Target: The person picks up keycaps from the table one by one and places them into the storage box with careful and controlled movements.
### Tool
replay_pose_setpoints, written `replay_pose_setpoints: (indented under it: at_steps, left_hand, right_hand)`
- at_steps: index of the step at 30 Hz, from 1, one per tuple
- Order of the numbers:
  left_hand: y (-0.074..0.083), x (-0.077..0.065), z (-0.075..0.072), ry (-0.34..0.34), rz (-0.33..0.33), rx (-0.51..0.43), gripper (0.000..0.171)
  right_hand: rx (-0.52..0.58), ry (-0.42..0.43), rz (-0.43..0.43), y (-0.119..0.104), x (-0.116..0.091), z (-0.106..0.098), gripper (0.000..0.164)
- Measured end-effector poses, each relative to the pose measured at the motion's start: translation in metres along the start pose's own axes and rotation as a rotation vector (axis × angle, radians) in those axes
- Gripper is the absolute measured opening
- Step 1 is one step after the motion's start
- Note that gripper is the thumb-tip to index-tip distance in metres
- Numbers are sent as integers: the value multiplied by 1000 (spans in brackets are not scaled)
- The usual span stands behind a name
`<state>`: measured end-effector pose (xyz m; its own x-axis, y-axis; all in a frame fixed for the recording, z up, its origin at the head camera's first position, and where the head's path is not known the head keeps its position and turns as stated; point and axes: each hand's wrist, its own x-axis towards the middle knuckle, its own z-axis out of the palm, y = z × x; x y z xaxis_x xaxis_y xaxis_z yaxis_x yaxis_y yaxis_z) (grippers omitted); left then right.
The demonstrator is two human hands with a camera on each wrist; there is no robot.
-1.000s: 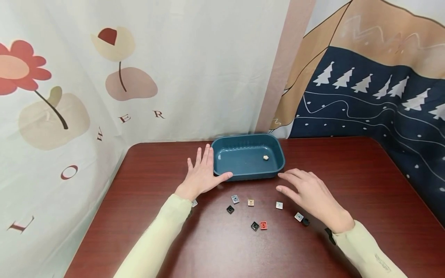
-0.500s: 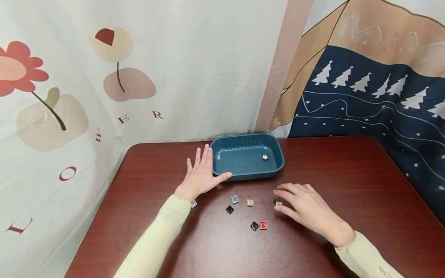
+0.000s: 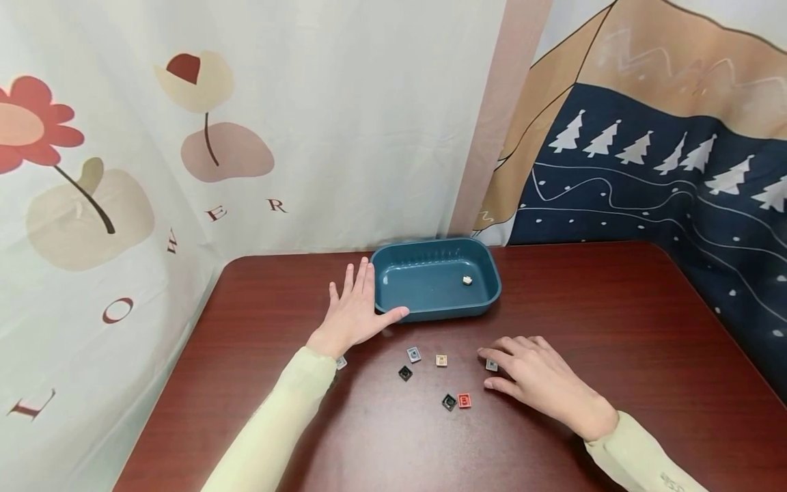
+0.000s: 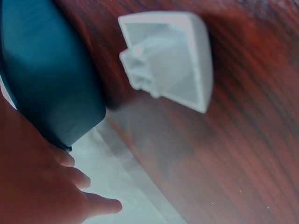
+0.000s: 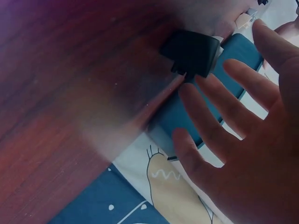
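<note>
My left hand (image 3: 353,311) rests with spread, straight fingers against the left side of a teal plastic basin (image 3: 424,287). A pale keycap (image 3: 341,363), stem side showing in the left wrist view, lies by that wrist. Over the table, my right hand (image 3: 541,383) has loosely bent fingers around a light grey keycap (image 3: 491,365); no grip on it shows. In the right wrist view a black keycap (image 5: 198,51) appears near those fingertips, with the fingers apart. One small cream keycap (image 3: 467,280) sits inside the basin.
On the dark red wooden table (image 3: 369,444) lie a blue-grey keycap (image 3: 414,354), a beige keycap (image 3: 441,361), two black keycaps (image 3: 405,373) and a red keycap (image 3: 464,401). Printed curtains (image 3: 344,137) hang behind the table's far edge.
My right hand has come down from near the basin's front right corner toward the light grey keycap, covering other keycaps on the right. The left hand stays at the basin.
</note>
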<state>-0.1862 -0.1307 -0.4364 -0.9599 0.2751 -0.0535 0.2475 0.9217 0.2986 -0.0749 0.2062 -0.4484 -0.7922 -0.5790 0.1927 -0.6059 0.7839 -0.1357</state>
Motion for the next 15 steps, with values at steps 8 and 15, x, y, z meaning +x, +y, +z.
replay_pose_setpoints:
  at_steps: [8,15]
  left_hand:
    - [0,-1,0,5,6,-3,124]
    - [-1,0,1,7,9,-3,124]
  right_hand:
    - [-48,19,-49,-2,0,1,39]
    - [-64,46,-88,-2,1,5,30]
